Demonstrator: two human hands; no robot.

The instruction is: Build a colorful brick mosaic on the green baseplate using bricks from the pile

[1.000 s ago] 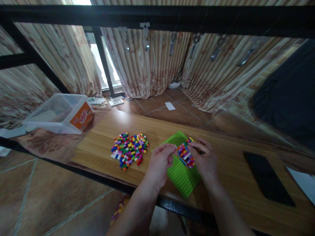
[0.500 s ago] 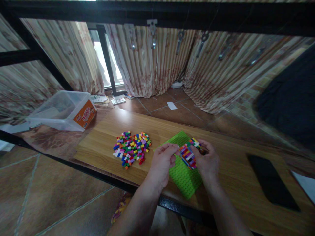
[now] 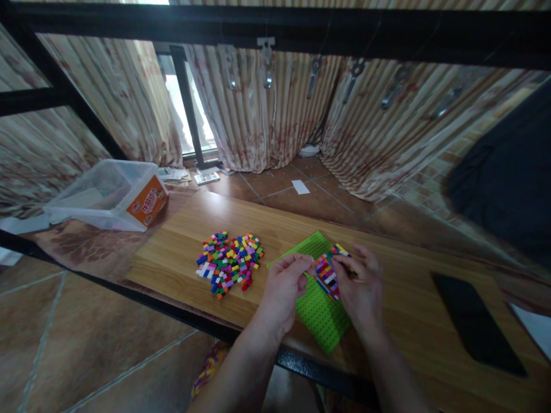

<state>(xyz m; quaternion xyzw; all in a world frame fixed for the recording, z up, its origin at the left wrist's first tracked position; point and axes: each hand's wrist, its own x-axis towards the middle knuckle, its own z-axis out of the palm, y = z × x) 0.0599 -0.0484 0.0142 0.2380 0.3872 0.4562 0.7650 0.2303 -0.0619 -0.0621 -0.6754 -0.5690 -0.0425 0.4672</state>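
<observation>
On the green studded baseplate [image 3: 325, 327] is a build of toy bricks [image 3: 326, 276], with rows in red, purple, white, blue and other colours. My left hand [image 3: 284, 284] is beside the build on its left, thumb and forefinger pinched on a small white piece [image 3: 310, 259] that looks like a toy brick. My right hand [image 3: 361, 287] rests over the right part of the build. Its thumb and forefinger are closed at the bricks, the other fingers are bent, and the hand hides part of the build.
A pile of loose coloured bricks [image 3: 230, 258] is left of my hands on the wooden tabletop [image 3: 172, 252]. A clear plastic box [image 3: 99, 201] with an orange label stands farther left. A black flat object [image 3: 477, 324] and white paper [image 3: 531, 327] are at the right.
The fingers of my right hand have shifted and lifted a little at the build's right side, uncovering more bricks. My left hand keeps its pinch in nearly the same place.
</observation>
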